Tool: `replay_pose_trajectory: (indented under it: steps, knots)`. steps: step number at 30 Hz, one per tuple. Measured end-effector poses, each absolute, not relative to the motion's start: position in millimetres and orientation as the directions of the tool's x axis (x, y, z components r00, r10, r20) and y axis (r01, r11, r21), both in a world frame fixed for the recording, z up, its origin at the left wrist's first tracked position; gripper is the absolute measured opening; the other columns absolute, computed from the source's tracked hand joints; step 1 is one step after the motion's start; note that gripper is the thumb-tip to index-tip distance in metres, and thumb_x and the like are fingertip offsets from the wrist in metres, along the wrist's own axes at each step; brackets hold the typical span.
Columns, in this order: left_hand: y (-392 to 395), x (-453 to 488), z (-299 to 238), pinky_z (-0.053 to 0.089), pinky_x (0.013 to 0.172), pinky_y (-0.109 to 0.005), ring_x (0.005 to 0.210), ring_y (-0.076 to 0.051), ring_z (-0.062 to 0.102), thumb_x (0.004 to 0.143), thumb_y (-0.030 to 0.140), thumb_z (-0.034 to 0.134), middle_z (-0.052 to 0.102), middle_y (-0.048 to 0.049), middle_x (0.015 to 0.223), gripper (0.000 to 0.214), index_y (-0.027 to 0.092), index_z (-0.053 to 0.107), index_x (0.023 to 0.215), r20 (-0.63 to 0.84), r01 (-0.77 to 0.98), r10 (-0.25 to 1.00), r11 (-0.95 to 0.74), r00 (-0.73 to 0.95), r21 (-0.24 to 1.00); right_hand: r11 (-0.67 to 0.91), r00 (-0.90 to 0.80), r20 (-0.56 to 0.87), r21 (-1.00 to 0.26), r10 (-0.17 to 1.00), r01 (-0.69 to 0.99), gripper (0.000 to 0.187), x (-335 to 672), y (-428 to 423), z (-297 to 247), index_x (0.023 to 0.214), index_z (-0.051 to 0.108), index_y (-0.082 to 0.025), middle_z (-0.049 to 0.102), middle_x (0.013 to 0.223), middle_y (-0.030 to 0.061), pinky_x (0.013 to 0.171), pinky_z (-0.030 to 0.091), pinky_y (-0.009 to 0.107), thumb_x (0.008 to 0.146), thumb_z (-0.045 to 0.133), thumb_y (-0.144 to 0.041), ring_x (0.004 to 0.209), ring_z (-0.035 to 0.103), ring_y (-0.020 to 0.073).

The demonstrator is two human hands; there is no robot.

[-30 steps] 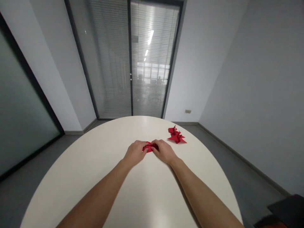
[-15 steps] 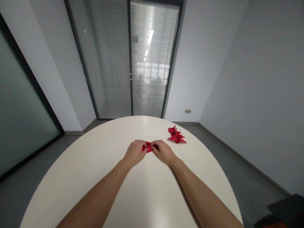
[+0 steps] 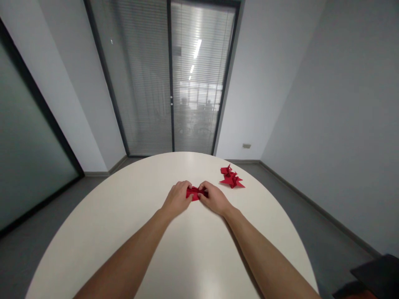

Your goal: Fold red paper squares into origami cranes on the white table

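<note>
A small piece of folded red paper (image 3: pixel 195 194) lies between my two hands over the middle of the table, with a dark crease running across it. My left hand (image 3: pixel 178 197) grips its left end, thumb at the near side and fingers curled over the far side. The right end is held by my right hand (image 3: pixel 214 197), its thumb and fingertips pinching the edge. Parts of the paper are hidden beneath the fingers. To the right of my right hand rest several folded red paper pieces with pointed tips (image 3: pixel 231 178), bunched together.
The round white table (image 3: pixel 131 211) has its curved far edge just beyond the hands. Behind it stand glass panels with blinds (image 3: pixel 149 104) in dark frames. A dark object (image 3: pixel 378 274) sits at the lower right, beside the table.
The fingers of both hands have shifted slightly on the red paper, and a little more of its near flap shows. The paper pieces at the right have not moved.
</note>
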State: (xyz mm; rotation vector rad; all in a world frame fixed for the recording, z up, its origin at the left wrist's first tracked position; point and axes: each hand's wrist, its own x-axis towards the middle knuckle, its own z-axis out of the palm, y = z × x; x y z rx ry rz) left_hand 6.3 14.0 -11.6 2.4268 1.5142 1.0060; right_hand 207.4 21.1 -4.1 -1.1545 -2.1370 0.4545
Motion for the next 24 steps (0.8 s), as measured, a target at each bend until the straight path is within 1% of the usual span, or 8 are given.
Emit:
replay_pose_trajectory:
  steps: [3,7,9,13,16,18,21,24]
  knots:
    - [14.1,6.2,-11.0,0.046,0.083,-0.034,0.092,-0.022,0.06,0.083,0.013,0.064,0.067,-0.0043,0.094,0.01,0.021,0.059,0.084,0.478,0.758,0.824,-0.513,0.305,0.402,0.566,-0.407,0.394,-0.565,0.824,0.601,0.005,206.5,20.3,-2.1,0.09,0.063,-0.02,0.066,0.087,0.0016,0.068,0.041,0.026,0.086,0.06,-0.02,0.076,0.057,0.0161]
    - [14.3,6.9,-10.1,0.044,0.076,-0.032,0.086,-0.021,0.057,0.083,0.012,0.062,0.064,-0.0029,0.088,0.014,0.022,0.054,0.078,0.487,0.76,0.824,-0.508,0.291,0.405,0.572,-0.411,0.398,-0.571,0.82,0.588,0.003,206.0,19.2,-0.7,0.088,0.062,-0.02,0.066,0.084,0.0014,0.066,0.04,0.026,0.087,0.06,-0.022,0.073,0.056,0.0157]
    - [14.2,7.1,-9.6,0.042,0.073,-0.032,0.082,-0.02,0.056,0.083,0.012,0.061,0.062,-0.0018,0.084,0.016,0.022,0.05,0.076,0.481,0.761,0.83,-0.498,0.28,0.416,0.552,-0.389,0.392,-0.58,0.834,0.599,0.004,206.2,18.7,-0.9,0.088,0.057,-0.021,0.064,0.078,-0.001,0.062,0.037,0.026,0.089,0.059,-0.025,0.067,0.053,0.0151]
    - [13.6,7.2,-8.4,0.042,0.074,-0.032,0.08,-0.019,0.055,0.082,0.011,0.059,0.061,-0.0009,0.082,0.017,0.022,0.048,0.075,0.465,0.755,0.84,-0.492,0.28,0.434,0.522,-0.351,0.386,-0.613,0.853,0.594,0.017,207.1,19.1,-1.8,0.083,0.051,-0.022,0.062,0.072,-0.0025,0.059,0.035,0.026,0.095,0.053,-0.034,0.063,0.051,0.0149]
    - [12.9,7.0,-7.7,0.042,0.074,-0.032,0.081,-0.02,0.056,0.08,0.011,0.06,0.061,-0.0008,0.083,0.017,0.023,0.048,0.077,0.465,0.75,0.838,-0.498,0.287,0.435,0.497,-0.335,0.367,-0.647,0.868,0.579,0.015,208.2,21.1,-3.2,0.087,0.053,-0.022,0.062,0.071,-0.003,0.058,0.036,0.025,0.095,0.054,-0.034,0.061,0.052,0.0149]
    - [12.4,6.9,-7.5,0.042,0.074,-0.032,0.081,-0.02,0.056,0.08,0.012,0.061,0.061,-0.0009,0.083,0.017,0.023,0.049,0.078,0.465,0.749,0.836,-0.502,0.291,0.433,0.497,-0.347,0.358,-0.67,0.867,0.552,0.008,209.1,23.3,-4.8,0.094,0.057,-0.021,0.065,0.075,-0.0021,0.06,0.039,0.025,0.092,0.058,-0.029,0.064,0.055,0.0151]
    - [12.4,6.4,-8.5,0.043,0.073,-0.032,0.081,-0.019,0.057,0.08,0.012,0.063,0.062,-0.0011,0.084,0.017,0.022,0.05,0.079,0.471,0.736,0.832,-0.51,0.292,0.444,0.514,-0.384,0.35,-0.674,0.855,0.531,0.017,210.5,26.7,-7.6,0.106,0.065,-0.019,0.072,0.086,0.0021,0.068,0.045,0.027,0.09,0.058,-0.02,0.073,0.063,0.0167]
    - [13.9,5.5,-11.7,0.046,0.075,-0.032,0.083,-0.02,0.06,0.08,0.014,0.064,0.065,-0.0016,0.089,0.015,0.022,0.054,0.086,0.473,0.708,0.837,-0.51,0.276,0.489,0.541,-0.413,0.356,-0.639,0.838,0.547,0.022,211.3,28.8,-9.1,0.107,0.072,-0.02,0.075,0.099,0.0062,0.079,0.049,0.03,0.089,0.059,-0.016,0.086,0.067,0.0191]
